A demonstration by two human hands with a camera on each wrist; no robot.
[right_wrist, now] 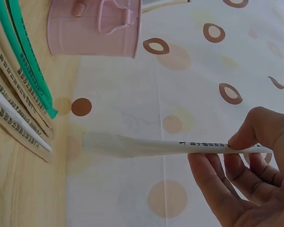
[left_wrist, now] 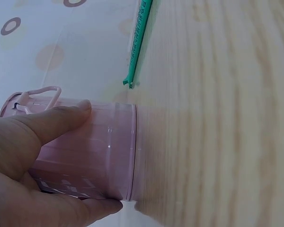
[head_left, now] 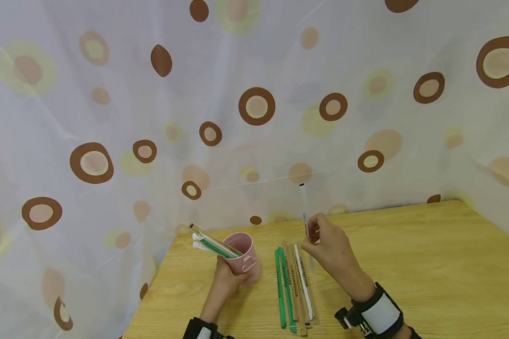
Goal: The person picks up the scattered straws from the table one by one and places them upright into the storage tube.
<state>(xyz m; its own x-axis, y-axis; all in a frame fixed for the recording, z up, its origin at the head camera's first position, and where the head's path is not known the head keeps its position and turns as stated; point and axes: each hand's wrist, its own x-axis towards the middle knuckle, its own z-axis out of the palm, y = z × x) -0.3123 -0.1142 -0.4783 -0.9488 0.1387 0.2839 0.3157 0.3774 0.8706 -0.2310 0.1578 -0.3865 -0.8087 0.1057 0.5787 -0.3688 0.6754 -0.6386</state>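
Note:
My left hand (head_left: 224,281) grips a small pink metal bucket (head_left: 254,274) round its side, thumb near the little handle. The bucket stands tilted in the head view; several wrapped straws (head_left: 215,245), green, white and brown, lean out over its rim to the left. Above the table, my right hand (head_left: 334,245) pinches one straw in a white paper wrapper (right_wrist: 161,147) between thumb and fingers. In the head view this straw points up, its dark tip against the curtain. Beneath and left of that hand lies a row of wrapped straws, with green straws (head_left: 279,292) leftmost and brown straws (head_left: 296,292) beside them.
The wooden table (head_left: 407,263) stretches out to the right of the straws. A white curtain (head_left: 254,155) with brown and yellow circles hangs behind the table and along its sides. Wrist cameras on black straps (head_left: 379,313) sit on both forearms.

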